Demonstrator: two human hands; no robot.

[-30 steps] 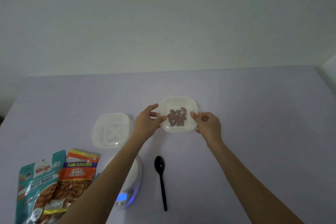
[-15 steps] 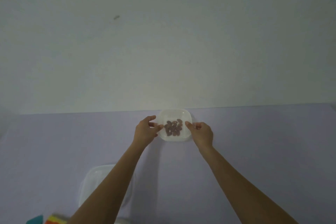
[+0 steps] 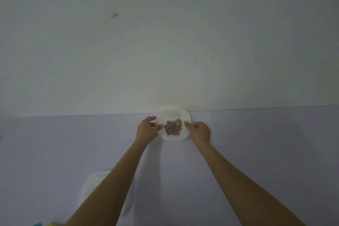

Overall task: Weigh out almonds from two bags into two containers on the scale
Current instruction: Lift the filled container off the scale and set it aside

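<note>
Bottom left, partly under the forearm: translucent white square plastic tub point(image 3: 95, 183). Left hand point(image 3: 147, 130) pinching the left rim of a white square plastic container point(image 3: 174, 113) of brown almonds point(image 3: 173, 127); right hand point(image 3: 200, 131) gripping its right rim. Placed at the lilac desk's point(image 3: 256, 143) far edge, just beside the wall, wide desk surface either side.

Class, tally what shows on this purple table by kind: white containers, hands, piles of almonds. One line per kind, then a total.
White containers: 2, the far container and the near container, part hidden under the left forearm.
Hands: 2, the left hand and the right hand, each pinching the far container's rim.
Piles of almonds: 1, the almonds in the far container.
Total: 5
</note>
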